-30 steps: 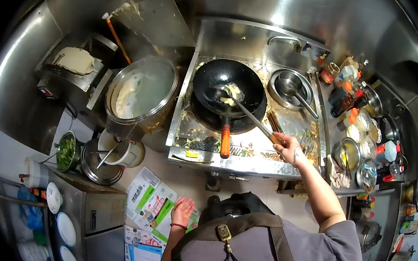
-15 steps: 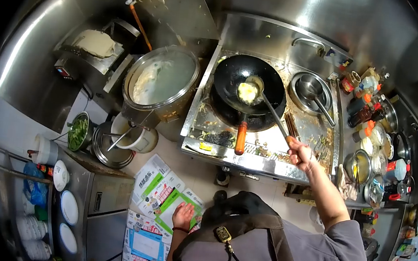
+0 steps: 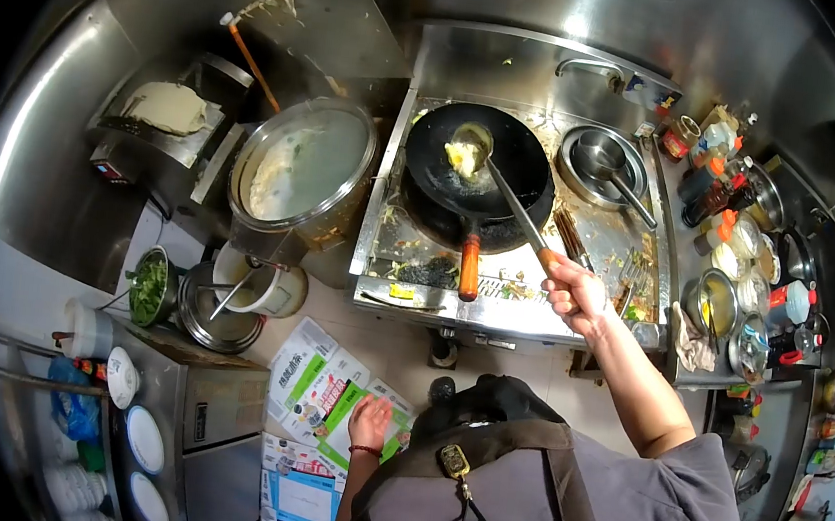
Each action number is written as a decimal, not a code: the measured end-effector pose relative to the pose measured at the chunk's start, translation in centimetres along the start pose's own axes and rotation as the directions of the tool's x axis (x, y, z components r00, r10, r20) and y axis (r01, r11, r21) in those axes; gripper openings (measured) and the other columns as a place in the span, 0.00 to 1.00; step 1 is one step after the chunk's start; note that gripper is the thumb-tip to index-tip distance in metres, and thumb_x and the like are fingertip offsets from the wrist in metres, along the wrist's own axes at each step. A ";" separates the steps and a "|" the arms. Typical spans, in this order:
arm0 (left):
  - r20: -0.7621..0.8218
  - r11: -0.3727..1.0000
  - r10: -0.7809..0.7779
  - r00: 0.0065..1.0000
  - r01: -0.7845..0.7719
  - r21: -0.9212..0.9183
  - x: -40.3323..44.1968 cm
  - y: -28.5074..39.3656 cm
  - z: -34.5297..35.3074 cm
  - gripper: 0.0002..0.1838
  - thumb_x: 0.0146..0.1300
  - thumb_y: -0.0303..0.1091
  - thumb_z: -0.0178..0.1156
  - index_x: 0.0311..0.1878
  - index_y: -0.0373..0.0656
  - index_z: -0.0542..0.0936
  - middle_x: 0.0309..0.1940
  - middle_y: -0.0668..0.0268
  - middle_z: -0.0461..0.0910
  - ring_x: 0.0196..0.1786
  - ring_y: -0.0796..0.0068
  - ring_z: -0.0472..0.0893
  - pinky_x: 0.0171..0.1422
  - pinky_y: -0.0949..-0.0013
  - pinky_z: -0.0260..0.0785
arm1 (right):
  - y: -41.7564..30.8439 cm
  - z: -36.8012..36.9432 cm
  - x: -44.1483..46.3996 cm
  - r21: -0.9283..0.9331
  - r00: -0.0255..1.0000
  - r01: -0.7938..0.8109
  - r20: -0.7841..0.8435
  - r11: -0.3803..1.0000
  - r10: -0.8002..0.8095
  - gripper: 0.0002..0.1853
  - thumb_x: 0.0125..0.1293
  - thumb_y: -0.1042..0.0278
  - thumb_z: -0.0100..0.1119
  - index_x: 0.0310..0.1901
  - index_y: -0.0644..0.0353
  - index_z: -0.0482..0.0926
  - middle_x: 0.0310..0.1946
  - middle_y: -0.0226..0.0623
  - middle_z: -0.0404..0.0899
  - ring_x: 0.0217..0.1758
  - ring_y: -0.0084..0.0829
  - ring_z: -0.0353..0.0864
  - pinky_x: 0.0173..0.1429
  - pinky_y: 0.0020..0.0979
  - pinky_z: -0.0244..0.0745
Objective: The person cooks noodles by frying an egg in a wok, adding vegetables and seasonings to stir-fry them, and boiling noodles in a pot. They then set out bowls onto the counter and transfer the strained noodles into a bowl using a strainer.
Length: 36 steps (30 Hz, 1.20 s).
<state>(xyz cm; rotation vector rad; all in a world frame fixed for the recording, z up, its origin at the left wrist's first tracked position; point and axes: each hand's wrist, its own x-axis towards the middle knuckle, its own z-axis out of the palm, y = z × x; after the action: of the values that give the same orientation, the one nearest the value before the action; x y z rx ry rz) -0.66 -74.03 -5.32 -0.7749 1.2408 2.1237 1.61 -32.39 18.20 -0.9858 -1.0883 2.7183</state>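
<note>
Long-shafted steel ladle with a round bowl and brown wooden handle, slanting from inside a black, round-bottomed metal wok out over its rim toward the stove top's front edge. Probably stiff and not very heavy, weighted toward the bowl; best held by the wood, away from likely hot metal. Right hand closed around that wooden handle. At the ladle's bowl, a soft yellow, egg-like lump of food, likely slippery and easily broken; cannot tell whether inside the bowl or just against the wok. Wok probably heavier and hot, to be taken by its orange-brown wooden handle, untouched and pointing at the front edge. Left hand open, holding nothing, above flattened printed cartons on the floor. Beneath the wok, a shiny stainless-steel stove top, scattered with food scraps, its left edge nearer than its right. Toward the back right corner, a shallow round steel basin with a grey steel dipper in it. Beside the left edge, a large round steel pot of cloudy liquid; beyond the right edge, crowded capped sauce bottles; behind, a steel wall.
</note>
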 end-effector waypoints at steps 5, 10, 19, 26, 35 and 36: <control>0.008 1.000 0.022 1.000 -0.022 0.010 0.6 0.5 0.2 0.21 0.57 0.29 0.56 0.54 0.36 0.64 0.49 0.52 0.71 0.49 0.59 0.75 0.53 0.63 0.69 | 1.7 1.6 0.3 -0.446 0.976 0.134 -0.098 0.885 -0.197 0.24 0.61 0.74 0.51 0.61 0.62 0.63 0.18 0.29 0.67 0.14 0.19 0.63 0.16 0.21 0.59; 0.013 1.000 0.021 1.000 -0.021 -0.011 0.4 0.5 -0.1 0.22 0.57 0.29 0.56 0.54 0.37 0.65 0.49 0.53 0.71 0.49 0.59 0.75 0.53 0.62 0.68 | 1.9 -0.4 0.5 -0.545 0.938 0.181 -0.155 0.819 -0.310 0.26 0.61 0.72 0.53 0.62 0.58 0.62 0.18 0.28 0.67 0.14 0.19 0.62 0.16 0.21 0.58; -0.022 1.000 0.000 1.000 -0.001 -0.016 0.5 0.1 -1.3 0.22 0.56 0.29 0.57 0.55 0.38 0.65 0.48 0.54 0.72 0.49 0.59 0.75 0.53 0.63 0.69 | 1.8 -4.0 3.5 0.297 0.998 -0.035 -0.045 0.954 0.051 0.10 0.65 0.70 0.46 0.47 0.60 0.66 0.23 0.34 0.67 0.16 0.18 0.61 0.16 0.14 0.59; 0.008 1.000 0.018 1.000 -0.018 0.009 0.6 0.5 -2.5 0.22 0.57 0.30 0.57 0.55 0.39 0.65 0.50 0.53 0.70 0.49 0.58 0.74 0.51 0.63 0.69 | 0.1 -1.8 2.9 -0.090 0.985 0.134 -0.101 0.987 -0.143 0.19 0.63 0.71 0.49 0.56 0.56 0.64 0.21 0.33 0.69 0.16 0.17 0.64 0.16 0.16 0.60; 0.069 0.994 -0.106 0.992 0.107 -0.008 1.4 -1.6 -3.8 0.23 0.59 0.28 0.54 0.57 0.37 0.61 0.56 0.48 0.63 0.51 0.52 0.73 0.47 0.60 0.73 | 4.6 -5.5 8.3 -0.991 0.827 0.006 0.078 -0.131 -0.557 0.29 0.56 0.74 0.50 0.61 0.45 0.63 0.38 0.55 0.76 0.40 0.51 0.77 0.45 0.43 0.72; 0.083 0.993 -0.117 0.990 0.116 0.011 1.3 -1.4 -3.6 0.23 0.59 0.28 0.54 0.57 0.37 0.61 0.56 0.48 0.63 0.51 0.52 0.73 0.47 0.60 0.73 | 5.8 -6.5 9.0 -0.989 0.822 0.000 0.085 -0.149 -0.564 0.29 0.56 0.74 0.49 0.62 0.43 0.63 0.36 0.57 0.76 0.39 0.53 0.76 0.45 0.44 0.72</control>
<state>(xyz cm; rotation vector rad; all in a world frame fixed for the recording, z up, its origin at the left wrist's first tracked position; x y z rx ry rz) 0.14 -76.42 -8.51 -0.7309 1.1301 2.0362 -0.69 -30.38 6.08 -0.9386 -2.8043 0.6832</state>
